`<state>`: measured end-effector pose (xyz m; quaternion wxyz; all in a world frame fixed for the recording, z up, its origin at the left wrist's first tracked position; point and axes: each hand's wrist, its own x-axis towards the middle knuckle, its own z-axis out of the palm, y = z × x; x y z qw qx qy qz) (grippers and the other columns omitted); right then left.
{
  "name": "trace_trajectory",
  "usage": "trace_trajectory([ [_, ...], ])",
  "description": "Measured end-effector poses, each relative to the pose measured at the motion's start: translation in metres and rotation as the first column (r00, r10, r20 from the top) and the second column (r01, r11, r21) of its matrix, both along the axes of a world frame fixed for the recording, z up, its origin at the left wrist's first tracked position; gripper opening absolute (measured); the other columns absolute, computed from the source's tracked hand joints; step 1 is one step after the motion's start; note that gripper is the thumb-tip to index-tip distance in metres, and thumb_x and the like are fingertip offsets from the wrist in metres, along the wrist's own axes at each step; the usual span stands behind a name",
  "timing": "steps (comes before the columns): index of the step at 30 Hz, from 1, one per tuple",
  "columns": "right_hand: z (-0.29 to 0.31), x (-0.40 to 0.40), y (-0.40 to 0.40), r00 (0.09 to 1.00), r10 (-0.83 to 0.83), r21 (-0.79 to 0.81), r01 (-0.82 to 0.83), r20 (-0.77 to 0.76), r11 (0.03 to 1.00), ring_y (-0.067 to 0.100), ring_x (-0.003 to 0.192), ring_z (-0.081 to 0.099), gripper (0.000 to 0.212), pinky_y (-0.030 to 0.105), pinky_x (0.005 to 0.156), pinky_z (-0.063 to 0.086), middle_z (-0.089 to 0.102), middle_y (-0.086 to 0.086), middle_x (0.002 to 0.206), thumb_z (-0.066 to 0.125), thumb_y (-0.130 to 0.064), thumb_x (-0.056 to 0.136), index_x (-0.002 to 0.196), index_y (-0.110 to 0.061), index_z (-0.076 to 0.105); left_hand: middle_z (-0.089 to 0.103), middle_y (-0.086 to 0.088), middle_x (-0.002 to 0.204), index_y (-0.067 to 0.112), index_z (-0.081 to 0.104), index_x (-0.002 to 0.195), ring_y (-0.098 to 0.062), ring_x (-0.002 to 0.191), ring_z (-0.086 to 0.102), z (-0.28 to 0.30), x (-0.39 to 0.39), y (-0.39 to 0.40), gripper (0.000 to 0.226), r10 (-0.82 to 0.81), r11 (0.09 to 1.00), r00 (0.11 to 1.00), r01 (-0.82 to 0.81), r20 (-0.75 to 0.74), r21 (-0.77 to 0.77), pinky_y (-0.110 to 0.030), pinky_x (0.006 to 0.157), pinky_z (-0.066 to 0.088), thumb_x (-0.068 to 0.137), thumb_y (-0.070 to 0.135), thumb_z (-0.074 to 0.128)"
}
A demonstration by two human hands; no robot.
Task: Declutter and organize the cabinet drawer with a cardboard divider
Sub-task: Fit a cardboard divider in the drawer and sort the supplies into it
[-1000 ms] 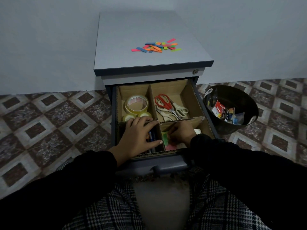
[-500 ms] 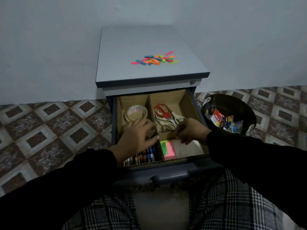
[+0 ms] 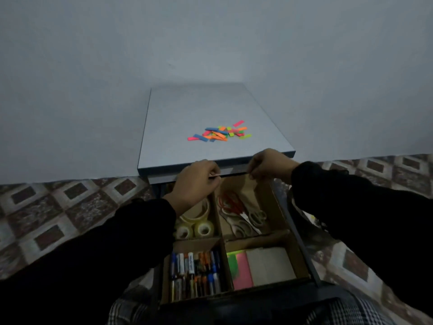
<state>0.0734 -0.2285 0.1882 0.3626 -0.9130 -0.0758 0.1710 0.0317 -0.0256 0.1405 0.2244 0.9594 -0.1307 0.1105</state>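
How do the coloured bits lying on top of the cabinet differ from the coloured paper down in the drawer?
The coloured strips are small, narrow and scattered loose on the cabinet top. The sticky notes are larger sheets, stacked flat in the near right compartment of the cardboard divider. The strips come in many colours, blue and orange among them; the notes show only pink and green. Both look like bright neon paper.

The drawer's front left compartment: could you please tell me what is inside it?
Batteries lie side by side in two rows, filling the front left compartment of the cardboard divider. What lies beneath them is covered, and the compartment's left edge is hidden by the left sleeve.
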Motion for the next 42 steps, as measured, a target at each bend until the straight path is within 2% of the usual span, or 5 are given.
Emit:
trace_trajectory([
  [11, 0.028, 0.078, 0.024, 0.994, -0.055, 0.014, 0.054, 0.090, 0.998, 0.014, 0.058, 0.055, 0.008, 0.018, 0.050, 0.045, 0.059, 0.005, 0.068, 0.062, 0.002, 0.083, 0.086, -0.005, 0.063, 0.065, -0.003, 0.099, 0.017, 0.067, 0.100, -0.021, 0.092, 0.058, 0.033, 0.084, 0.009, 0.019, 0.124, 0.992, 0.989, -0.126, 0.078, 0.023, -0.027, 0.067, 0.038, 0.092, 0.027, 0.053],
  [19, 0.020, 0.114, 0.062, 0.942, 0.029, -0.125, 0.014, 0.335, 0.992, 0.016, 0.066, 0.055, 0.017, 0.013, 0.047, 0.039, 0.065, 0.009, 0.078, 0.066, -0.009, 0.081, 0.094, -0.001, 0.072, 0.062, -0.007, 0.122, 0.022, 0.058, 0.126, -0.026, 0.115, 0.051, 0.037, 0.145, 0.016, 0.035, 0.136, 0.979, 0.990, -0.138, 0.023, 0.148, -0.036, 0.086, 0.043, 0.092, 0.017, 0.053],
  [24, 0.004, 0.125, 0.079, 0.911, 0.068, -0.249, 0.039, 0.407, 0.968, 0.026, 0.103, 0.059, 0.024, 0.031, 0.082, 0.045, 0.065, 0.013, 0.109, 0.064, -0.017, 0.084, 0.104, -0.003, 0.068, 0.065, -0.004, 0.113, 0.021, 0.068, 0.110, -0.023, 0.107, 0.054, 0.033, 0.164, 0.011, 0.025, 0.140, 0.970, 0.989, -0.145, 0.040, 0.197, -0.030, 0.076, 0.038, 0.092, 0.016, 0.051],
  [34, -0.001, 0.137, 0.077, 0.934, -0.056, -0.194, 0.131, 0.353, 0.972, 0.028, 0.103, 0.059, 0.017, 0.025, 0.071, 0.038, 0.065, 0.015, 0.108, 0.061, -0.008, 0.082, 0.096, -0.002, 0.068, 0.068, -0.007, 0.092, 0.013, 0.065, 0.095, -0.024, 0.087, 0.060, 0.040, 0.164, 0.019, 0.015, 0.201, 0.979, 0.980, -0.201, 0.001, -0.027, -0.027, 0.064, 0.036, 0.081, 0.009, 0.062],
  [42, 0.010, 0.134, 0.076, 0.977, -0.148, 0.033, 0.144, 0.156, 0.989, 0.013, 0.050, 0.046, 0.026, 0.021, 0.047, 0.040, 0.055, 0.001, 0.060, 0.072, -0.007, 0.077, 0.059, -0.014, 0.056, 0.059, 0.006, 0.063, 0.005, 0.073, 0.097, 0.004, 0.049, 0.054, 0.070, 0.167, 0.059, 0.025, 0.002, 0.997, 0.965, -0.021, -0.261, -0.068, -0.013, 0.058, 0.047, 0.074, -0.004, 0.071],
])
